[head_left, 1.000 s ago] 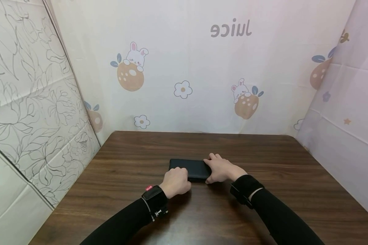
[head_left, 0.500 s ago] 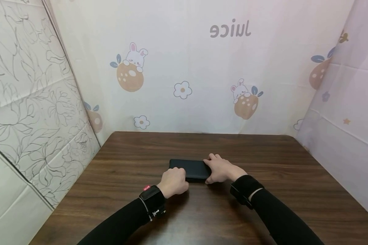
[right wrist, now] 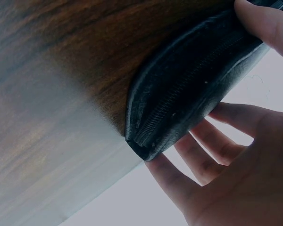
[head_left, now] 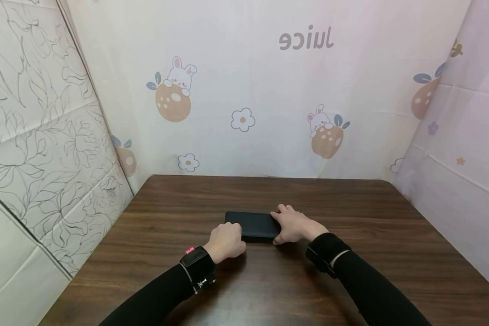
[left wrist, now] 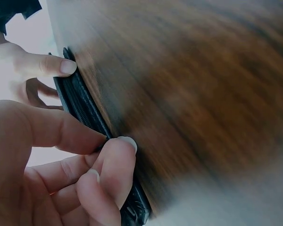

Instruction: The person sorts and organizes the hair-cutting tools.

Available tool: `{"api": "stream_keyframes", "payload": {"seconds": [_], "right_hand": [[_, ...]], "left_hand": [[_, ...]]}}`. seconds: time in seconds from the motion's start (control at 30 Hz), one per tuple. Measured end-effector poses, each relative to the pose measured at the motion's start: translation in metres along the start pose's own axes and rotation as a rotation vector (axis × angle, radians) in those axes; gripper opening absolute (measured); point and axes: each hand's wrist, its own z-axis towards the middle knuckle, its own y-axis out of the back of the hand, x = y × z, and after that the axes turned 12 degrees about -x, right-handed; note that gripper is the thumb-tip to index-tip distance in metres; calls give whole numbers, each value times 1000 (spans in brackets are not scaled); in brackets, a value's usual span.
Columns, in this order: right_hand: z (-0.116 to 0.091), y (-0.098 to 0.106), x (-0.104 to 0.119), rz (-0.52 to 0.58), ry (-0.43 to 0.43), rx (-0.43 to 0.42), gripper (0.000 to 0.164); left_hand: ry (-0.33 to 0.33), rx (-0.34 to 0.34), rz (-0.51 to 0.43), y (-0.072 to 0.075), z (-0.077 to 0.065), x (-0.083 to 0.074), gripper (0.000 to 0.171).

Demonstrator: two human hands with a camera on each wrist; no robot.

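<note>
A black zip wallet (head_left: pixel 257 224) lies flat on the wooden table, its long zipped edge towards me. At that front edge my left hand (head_left: pixel 226 242) pinches the zip between thumb and curled forefinger; the fingertips hide the zipper pull. The left wrist view shows this left hand (left wrist: pixel 61 160) close against the zip, left of the wallet's middle. My right hand (head_left: pixel 294 225) grips the right end, thumb on the near edge and fingers at the far side. In the right wrist view, a line of zip teeth (right wrist: pixel 167 108) runs round the end of the wallet (right wrist: pixel 212 84).
The dark brown table (head_left: pixel 179 194) extends round the wallet on all sides. Behind it hangs a pale printed curtain (head_left: pixel 244 81), with a flower-line sheet (head_left: pixel 45 136) at the left and another curtain (head_left: pixel 460 136) at the right. Each wrist wears a black band.
My left hand has slid left along the wallet's front edge, exposing more of its near side. The right hand and the wallet have stayed in place.
</note>
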Motion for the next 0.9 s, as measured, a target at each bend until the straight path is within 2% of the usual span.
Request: {"api": "stream_keyframes", "payload": {"seconds": [0.3,0.9], "right_hand": [[0,1,-2,19,15,-2,87],[0,-1,-1,15,10,-16,86]], "left_hand": [[22,10,-41,4,-1,12,48],[19,-8,-24,3,-1,14,45]]}}
